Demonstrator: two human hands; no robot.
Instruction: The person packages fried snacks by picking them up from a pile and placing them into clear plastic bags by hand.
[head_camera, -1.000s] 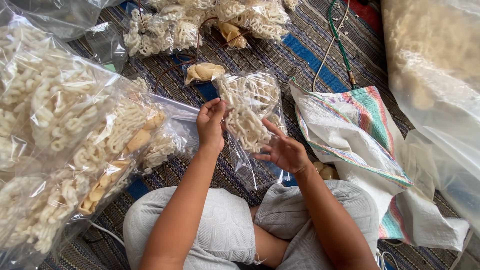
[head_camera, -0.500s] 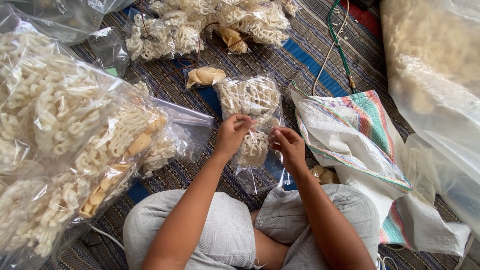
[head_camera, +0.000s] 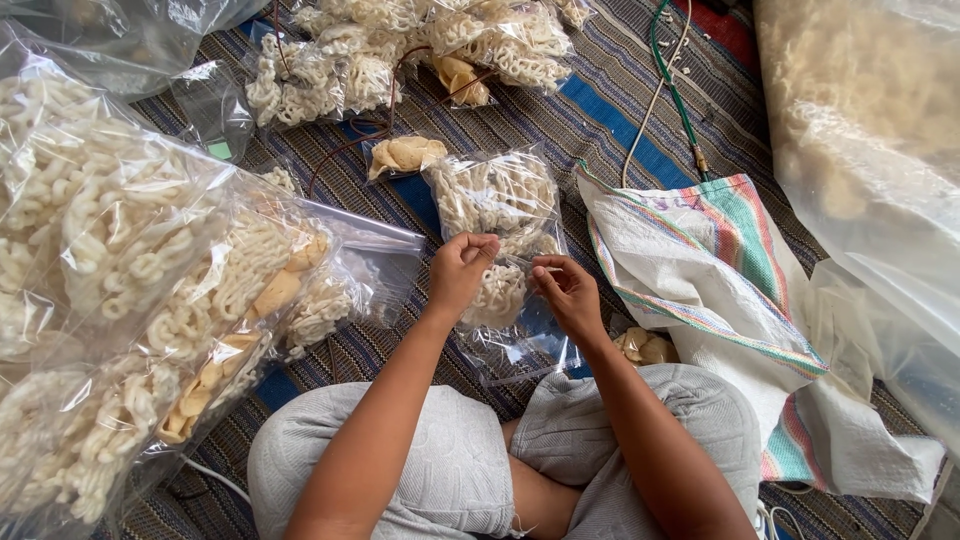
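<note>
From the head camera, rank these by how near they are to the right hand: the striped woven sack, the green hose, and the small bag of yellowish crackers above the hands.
Measured from the right hand:
1. Striped woven sack, just to its right.
2. Small bag of yellowish crackers, up and to the left, past the left hand.
3. Green hose, at the top, beyond the sack.

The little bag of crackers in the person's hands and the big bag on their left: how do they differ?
The small bag is pinched by both the left hand and the right hand; the big bag lies untouched beside the knee. The small bag holds only pale curly crackers; the big bag also holds some yellowish flat pieces. The small bag is far slimmer than the bulging big bag. Both are clear plastic on the striped mat.
</note>
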